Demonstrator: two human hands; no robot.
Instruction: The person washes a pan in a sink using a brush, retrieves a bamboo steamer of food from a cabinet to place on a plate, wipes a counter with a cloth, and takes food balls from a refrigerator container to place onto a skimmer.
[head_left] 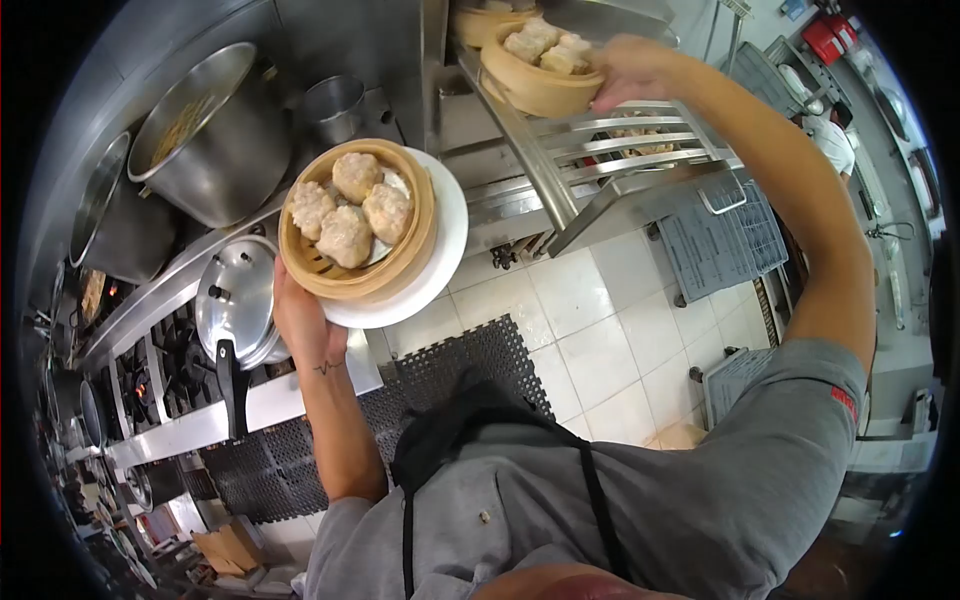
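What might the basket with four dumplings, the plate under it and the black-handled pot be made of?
Basket: probably bamboo, plain and matte, judging by its pale tan wall. 
Plate: smooth white, perhaps ceramic, though plastic could look alike. 
Pot: likely polished metal, given its silvery reflections; the handle looks like black plastic.

Grey shirt (650,510), 2 black straps (408,540)

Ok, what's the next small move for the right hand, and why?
I'd probably have the right hand steady the upper steamer level: the hand is at one side of it, and its dumplings are uncovered. The left hand seems taken up with the plate bearing the lower steamer, so it likely can't help.
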